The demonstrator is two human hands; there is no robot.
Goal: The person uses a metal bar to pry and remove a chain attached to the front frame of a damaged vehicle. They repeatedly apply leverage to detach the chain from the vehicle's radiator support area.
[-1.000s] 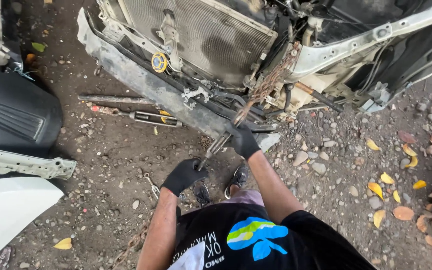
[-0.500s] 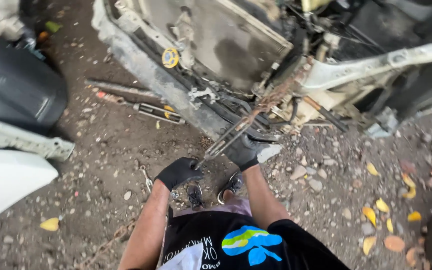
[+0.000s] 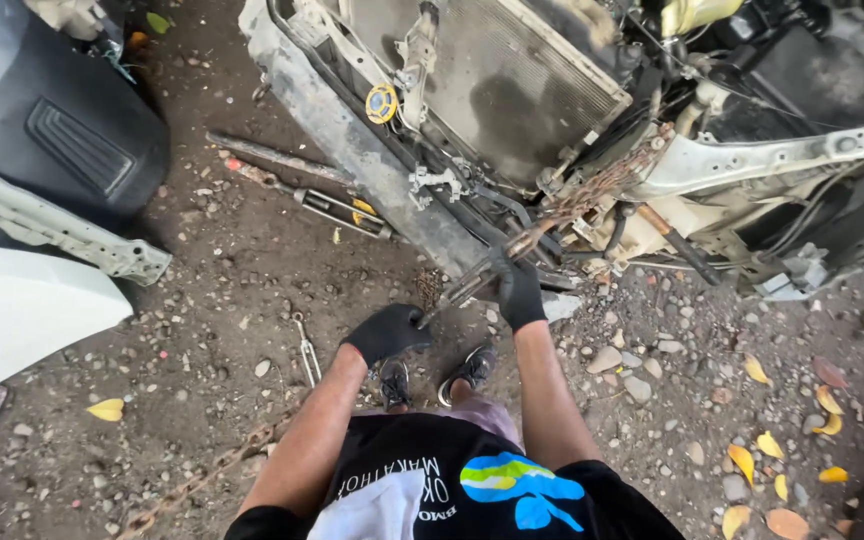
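Both hands wore black gloves and both were closed on one long rusty bar (image 3: 472, 282) that ran slantwise from near the person's feet up toward the stripped front of a car (image 3: 512, 90). The left hand (image 3: 389, 332) was wrapped tight round the bar's lower end, close to the body, fingers curled fully over it. The right hand (image 3: 519, 293) gripped higher up, its fingers shut round the shaft with the back of the glove turned up. Between the two fists a short stretch of bare metal showed; beyond the right fist the bar went on a little and met a rusty chain (image 3: 602, 185) hanging under the car's front frame, though I could not tell just how the tip sat against it. The bar lay above the dirt ground (image 3: 202, 300), not resting on it. Two dark shoes (image 3: 432, 375) stood just below the hands. Off to the left some long tools (image 3: 302, 190) lay on the dirt beside the car's lower beam, and another chain (image 3: 202, 475) trailed along the ground by the left arm. Yellow leaves (image 3: 782, 440) were scattered among stones to the right.
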